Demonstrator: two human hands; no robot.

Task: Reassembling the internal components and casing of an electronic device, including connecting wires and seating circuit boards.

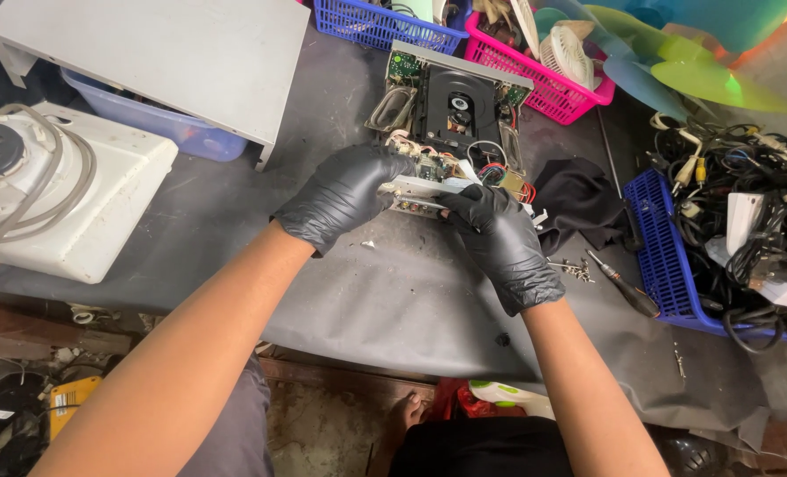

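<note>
- Where the grey mat [393,300] covers the bench, an opened disc player [454,119] lies with its boards and wires bare.
- The left hand [345,194], in a black glove, grasps the silver rear panel [420,193] at the player's near edge.
- The right hand [504,243], also gloved, pinches the same panel; its fingertips seem closed on it, though partly hidden.
- A screwdriver [623,284] and loose screws [575,268] lie just right of that hand, beside a blue basket [667,265] of cables.

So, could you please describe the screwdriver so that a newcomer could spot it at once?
Start at the dark grey sheet covering the workbench, then go to the blue plastic basket of tangled cables on the right. The dark-handled screwdriver lies against its near-left side, beside loose screws: the only slim, pointed tool there.
</note>
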